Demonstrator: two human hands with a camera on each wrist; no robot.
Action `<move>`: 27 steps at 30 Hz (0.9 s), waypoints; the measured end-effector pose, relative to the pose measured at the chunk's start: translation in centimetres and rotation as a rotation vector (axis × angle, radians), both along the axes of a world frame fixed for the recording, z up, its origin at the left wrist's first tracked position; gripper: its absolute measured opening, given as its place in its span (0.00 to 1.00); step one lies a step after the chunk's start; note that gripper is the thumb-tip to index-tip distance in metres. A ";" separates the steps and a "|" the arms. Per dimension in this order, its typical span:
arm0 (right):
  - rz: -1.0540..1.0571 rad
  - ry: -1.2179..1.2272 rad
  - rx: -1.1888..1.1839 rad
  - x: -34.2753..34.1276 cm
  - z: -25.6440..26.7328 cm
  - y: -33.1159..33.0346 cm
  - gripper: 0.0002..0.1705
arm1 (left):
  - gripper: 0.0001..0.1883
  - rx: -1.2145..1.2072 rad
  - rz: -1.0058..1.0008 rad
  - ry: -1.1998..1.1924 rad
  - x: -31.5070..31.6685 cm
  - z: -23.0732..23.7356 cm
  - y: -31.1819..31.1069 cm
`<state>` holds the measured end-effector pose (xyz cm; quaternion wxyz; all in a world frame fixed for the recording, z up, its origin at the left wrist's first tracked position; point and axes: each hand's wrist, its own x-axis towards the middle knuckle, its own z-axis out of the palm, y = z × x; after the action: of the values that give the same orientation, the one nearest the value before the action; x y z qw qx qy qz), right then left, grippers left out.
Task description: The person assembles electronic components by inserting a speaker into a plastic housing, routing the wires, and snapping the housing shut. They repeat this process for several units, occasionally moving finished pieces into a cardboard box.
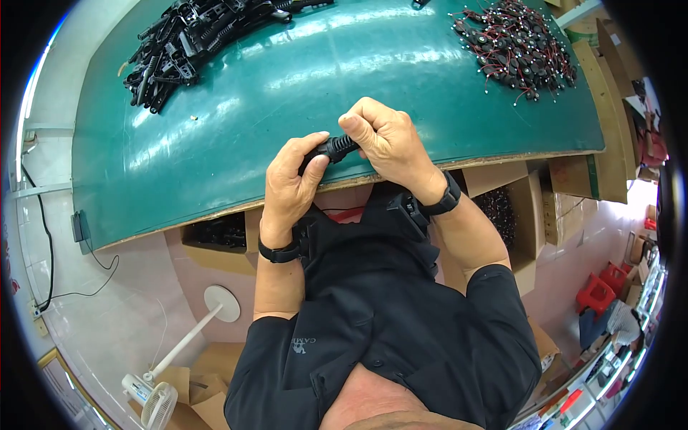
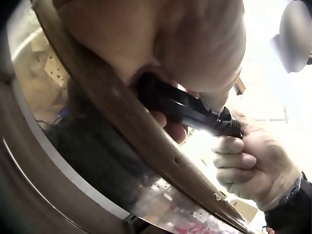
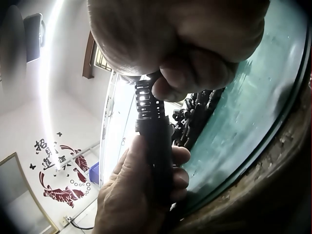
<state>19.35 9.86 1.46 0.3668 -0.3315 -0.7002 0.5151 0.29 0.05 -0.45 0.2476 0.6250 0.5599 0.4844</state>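
Over the table's near edge, both hands hold one black tubular plastic part (image 1: 335,148) with a ribbed end. My left hand (image 1: 288,175) grips its smooth body, thumb on the near side and fingers on the far side. In the right wrist view the slotted, ribbed neck (image 3: 149,105) rises from that body toward the other hand. My right hand (image 1: 393,147) curls its fingers round the tip of the neck and hides the very end. The left wrist view shows the glossy body (image 2: 178,105) running from the left palm to the right fist (image 2: 243,163).
Similar black parts (image 1: 183,54) lie heaped at the table's far left. A pile of small round black pieces with red wires (image 1: 512,50) is at the far right. Below the green tabletop (image 1: 301,89) stand open cartons (image 1: 527,215). A white fan (image 1: 158,401) is at lower left.
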 end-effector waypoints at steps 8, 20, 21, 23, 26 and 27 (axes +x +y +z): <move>0.190 0.164 -0.455 1.0 0.0 0.5 0.22 | 0.13 -0.043 0.045 -0.031 -0.5 -0.1 -0.1; 0.161 0.265 -0.550 1.6 -1.1 0.9 0.12 | 0.23 0.005 0.001 -0.024 -0.6 0.0 0.3; 0.151 0.253 -0.534 1.7 -1.2 0.9 0.12 | 0.23 0.006 0.004 -0.025 -0.6 0.1 0.2; 0.120 0.285 -0.530 1.5 -1.3 0.6 0.12 | 0.26 -0.063 0.018 -0.033 -0.5 0.1 0.1; 0.057 0.349 -0.521 1.3 -0.7 -0.1 0.13 | 0.26 -0.100 0.036 -0.045 -0.4 0.3 0.1; 0.074 0.328 -0.497 1.5 -0.6 -0.2 0.15 | 0.26 -0.104 0.044 -0.052 -0.3 0.3 0.1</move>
<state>20.82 9.67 0.86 0.3636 -0.2977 -0.4956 0.7304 -0.02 0.14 -0.13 0.2836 0.5861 0.5910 0.4762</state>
